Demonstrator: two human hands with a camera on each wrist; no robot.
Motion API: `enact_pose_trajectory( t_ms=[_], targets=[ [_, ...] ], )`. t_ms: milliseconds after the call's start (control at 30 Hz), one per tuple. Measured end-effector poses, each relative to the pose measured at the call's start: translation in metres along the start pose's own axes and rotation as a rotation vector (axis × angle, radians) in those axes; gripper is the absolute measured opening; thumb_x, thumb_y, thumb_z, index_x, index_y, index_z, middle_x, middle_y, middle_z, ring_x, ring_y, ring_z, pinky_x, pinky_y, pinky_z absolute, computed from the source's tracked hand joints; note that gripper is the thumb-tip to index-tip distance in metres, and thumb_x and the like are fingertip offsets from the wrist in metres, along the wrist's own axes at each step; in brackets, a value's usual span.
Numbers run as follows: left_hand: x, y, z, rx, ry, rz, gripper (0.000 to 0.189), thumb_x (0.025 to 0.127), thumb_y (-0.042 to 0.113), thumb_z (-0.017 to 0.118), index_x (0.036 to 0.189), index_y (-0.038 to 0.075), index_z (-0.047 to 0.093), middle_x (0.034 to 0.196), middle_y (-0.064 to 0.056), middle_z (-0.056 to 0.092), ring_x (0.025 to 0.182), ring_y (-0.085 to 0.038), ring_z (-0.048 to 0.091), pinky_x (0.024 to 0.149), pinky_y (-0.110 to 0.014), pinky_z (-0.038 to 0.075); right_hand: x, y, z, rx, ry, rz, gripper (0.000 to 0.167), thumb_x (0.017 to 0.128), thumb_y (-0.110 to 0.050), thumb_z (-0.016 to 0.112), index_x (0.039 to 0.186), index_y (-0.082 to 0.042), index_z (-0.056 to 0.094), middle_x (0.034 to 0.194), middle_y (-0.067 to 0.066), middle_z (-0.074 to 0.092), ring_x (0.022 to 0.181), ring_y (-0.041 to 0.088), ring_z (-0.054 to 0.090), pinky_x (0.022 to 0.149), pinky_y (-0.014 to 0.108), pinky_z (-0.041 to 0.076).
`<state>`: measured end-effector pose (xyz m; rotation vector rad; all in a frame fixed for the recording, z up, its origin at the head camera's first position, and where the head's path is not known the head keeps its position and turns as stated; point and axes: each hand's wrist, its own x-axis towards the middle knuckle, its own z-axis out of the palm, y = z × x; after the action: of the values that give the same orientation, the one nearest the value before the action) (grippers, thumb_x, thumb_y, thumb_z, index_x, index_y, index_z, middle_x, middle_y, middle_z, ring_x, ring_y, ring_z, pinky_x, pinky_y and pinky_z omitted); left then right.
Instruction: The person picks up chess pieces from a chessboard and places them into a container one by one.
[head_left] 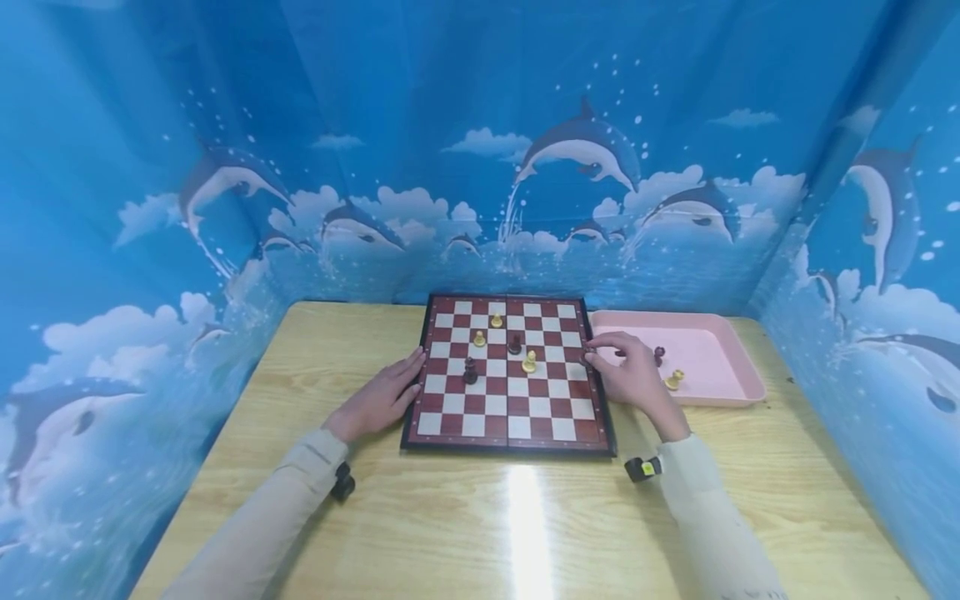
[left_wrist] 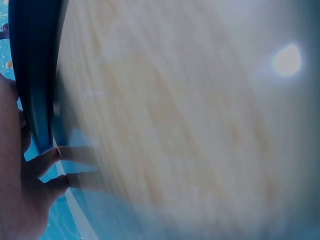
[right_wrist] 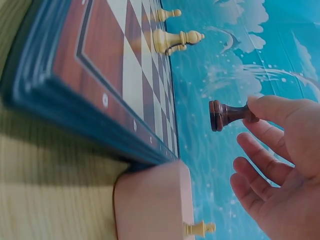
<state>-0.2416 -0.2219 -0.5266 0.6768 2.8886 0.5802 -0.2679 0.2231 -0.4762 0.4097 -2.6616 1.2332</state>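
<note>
My right hand [head_left: 628, 371] pinches a dark brown chess piece [right_wrist: 224, 115] between thumb and index finger, over the right edge of the chessboard [head_left: 495, 406]. In the right wrist view the piece's base points toward the board and the other fingers are loosely bent. My left hand [head_left: 381, 396] rests with extended fingers along the board's left edge. On the board stand a dark piece [head_left: 470, 371], another dark piece [head_left: 514, 343], a light pawn [head_left: 479, 338], a light piece [head_left: 497, 320] at the back and a larger light piece [head_left: 529, 362].
A pink tray [head_left: 720, 333] stands right of the board, with a light piece [head_left: 675, 380] and a dark piece [head_left: 658, 356] in it. The wooden table [head_left: 420, 517] extends in front. A blue dolphin-print curtain [head_left: 450, 125] encloses the back and sides.
</note>
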Motion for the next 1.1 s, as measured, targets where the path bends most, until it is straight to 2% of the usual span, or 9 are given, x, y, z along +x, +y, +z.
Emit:
enact_pose_trajectory(
  t_ms=[267,533,567,667,733,800,867,933,1100],
  targets=[
    [-0.001,0.001,0.000,-0.004,-0.003,0.002,0.060,0.111,0.040,0.031,0.164,0.016,0.013,0.172,-0.002,0.008,0.156,-0.031,0.019,0.126,-0.050,0.023,-0.010,0.007,-0.015,0.021,0.060,-0.047,0.024,0.093,-0.008,0.073,0.114,0.004,0.072,0.118,0.023,0.070,0.115,0.039,0.060,0.095,0.059,0.049],
    [0.000,0.000,0.001,0.010,-0.005,-0.002,0.061,0.111,0.042,0.030,0.164,0.016,0.013,0.172,-0.001,0.007,0.156,-0.031,0.020,0.126,-0.051,0.023,-0.017,0.014,-0.029,-0.003,0.108,-0.010,0.022,0.093,-0.007,0.072,0.113,0.003,0.072,0.117,0.023,0.070,0.112,0.037,0.061,0.093,0.058,0.052],
    [0.000,0.000,0.000,0.008,-0.005,-0.004,0.061,0.111,0.042,0.030,0.164,0.016,0.014,0.172,-0.001,0.007,0.156,-0.031,0.020,0.126,-0.051,0.023,-0.018,0.015,-0.031,-0.008,0.112,-0.006,0.022,0.093,-0.007,0.072,0.113,0.003,0.072,0.117,0.023,0.070,0.111,0.037,0.061,0.092,0.056,0.052],
    [0.000,0.000,0.000,0.011,-0.005,-0.008,0.061,0.111,0.043,0.029,0.164,0.016,0.014,0.172,-0.002,0.008,0.156,-0.031,0.020,0.126,-0.051,0.023,-0.019,0.022,-0.036,-0.027,0.128,0.004,0.022,0.094,-0.009,0.072,0.113,0.002,0.073,0.116,0.020,0.071,0.101,0.029,0.063,0.088,0.038,0.054],
    [0.000,0.001,0.000,0.007,-0.004,-0.009,0.061,0.111,0.042,0.030,0.164,0.015,0.014,0.172,-0.002,0.008,0.156,-0.031,0.020,0.126,-0.051,0.023,-0.021,0.026,-0.039,-0.050,0.144,0.001,0.022,0.094,-0.010,0.072,0.112,0.002,0.074,0.114,0.018,0.072,0.092,0.020,0.062,0.082,0.025,0.051],
    [0.000,0.000,0.000,0.004,-0.001,-0.009,0.061,0.111,0.043,0.030,0.164,0.015,0.014,0.172,-0.002,0.008,0.156,-0.032,0.020,0.126,-0.051,0.023,-0.023,0.028,-0.043,-0.059,0.166,-0.001,0.020,0.093,-0.009,0.073,0.110,0.001,0.075,0.111,0.018,0.073,0.086,0.010,0.059,0.078,0.017,0.046],
    [0.000,0.000,0.001,0.002,0.003,-0.009,0.061,0.111,0.042,0.030,0.164,0.015,0.014,0.172,-0.003,0.009,0.156,-0.032,0.020,0.125,-0.051,0.023,-0.025,0.030,-0.046,-0.062,0.178,-0.006,0.019,0.093,-0.008,0.074,0.109,0.001,0.075,0.109,0.018,0.073,0.086,0.005,0.058,0.079,0.019,0.046],
    [0.000,0.000,0.002,0.000,0.007,-0.009,0.061,0.111,0.042,0.030,0.164,0.015,0.015,0.172,-0.002,0.009,0.156,-0.032,0.021,0.125,-0.051,0.024,-0.026,0.032,-0.049,-0.069,0.191,-0.001,0.018,0.093,-0.009,0.074,0.108,0.001,0.075,0.108,0.019,0.073,0.090,0.006,0.058,0.080,0.023,0.047],
    [0.001,0.000,0.002,0.002,0.007,-0.014,0.061,0.111,0.042,0.031,0.164,0.016,0.014,0.172,-0.002,0.008,0.156,-0.031,0.021,0.126,-0.050,0.024,-0.031,0.037,-0.056,-0.075,0.201,0.026,0.019,0.095,-0.013,0.071,0.109,0.000,0.075,0.109,0.020,0.073,0.106,0.025,0.060,0.086,0.038,0.047]
  ],
)
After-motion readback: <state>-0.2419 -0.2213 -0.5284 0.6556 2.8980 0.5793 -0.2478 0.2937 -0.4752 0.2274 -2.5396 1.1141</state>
